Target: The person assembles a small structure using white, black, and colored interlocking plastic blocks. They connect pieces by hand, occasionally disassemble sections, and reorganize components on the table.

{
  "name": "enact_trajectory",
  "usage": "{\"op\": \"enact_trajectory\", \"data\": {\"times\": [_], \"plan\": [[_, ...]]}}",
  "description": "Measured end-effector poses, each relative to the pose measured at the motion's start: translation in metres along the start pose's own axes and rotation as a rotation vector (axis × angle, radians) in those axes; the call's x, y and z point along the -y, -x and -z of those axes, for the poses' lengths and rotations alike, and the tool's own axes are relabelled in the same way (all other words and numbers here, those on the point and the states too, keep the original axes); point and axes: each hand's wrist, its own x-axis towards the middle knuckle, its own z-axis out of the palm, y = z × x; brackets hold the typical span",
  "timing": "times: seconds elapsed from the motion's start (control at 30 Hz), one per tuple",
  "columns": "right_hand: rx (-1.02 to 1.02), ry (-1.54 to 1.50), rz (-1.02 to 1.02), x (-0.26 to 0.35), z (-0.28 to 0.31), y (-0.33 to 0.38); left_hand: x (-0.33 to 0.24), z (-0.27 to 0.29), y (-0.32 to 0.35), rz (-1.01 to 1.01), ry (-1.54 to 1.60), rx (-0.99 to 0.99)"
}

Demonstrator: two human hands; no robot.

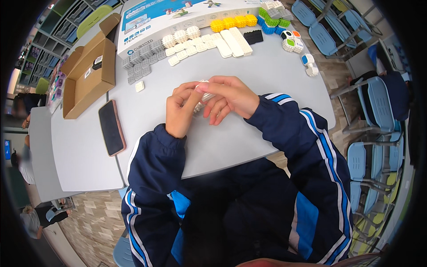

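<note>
Above the middle of the table, my left hand (181,107) and my right hand (229,98) meet with their fingers closed round white studded building blocks (205,95). Fingers and thumbs cover most of these blocks, so their full shape is hidden. Beyond my hands lie rows of grey blocks (141,62), white flat pieces (190,47), long white plates (233,42), yellow blocks (234,22) and a black block (253,37). A single white square piece (139,86) lies apart, to the left of my hands.
A phone (111,127) lies at left, near an open cardboard box (89,84). The large printed box (153,31) stands at the back. Stacked green and blue blocks (272,20) and white modules (292,42) stand far right. Blue chairs (378,100) are beyond the table's right edge.
</note>
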Motion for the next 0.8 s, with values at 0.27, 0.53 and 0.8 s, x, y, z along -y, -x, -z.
{"op": "enact_trajectory", "data": {"times": [0.27,0.53,0.8], "plan": [[-0.024,-0.081,0.037,-0.006,0.0,0.001,-0.001,-0.005,0.002,0.085,0.206,0.016],[-0.03,-0.115,0.091,-0.011,-0.001,0.001,0.002,0.0,0.0,0.033,0.117,0.052],[-0.161,0.468,0.197,0.013,0.041,0.0,0.005,0.003,-0.004,0.072,0.111,0.121]]}}
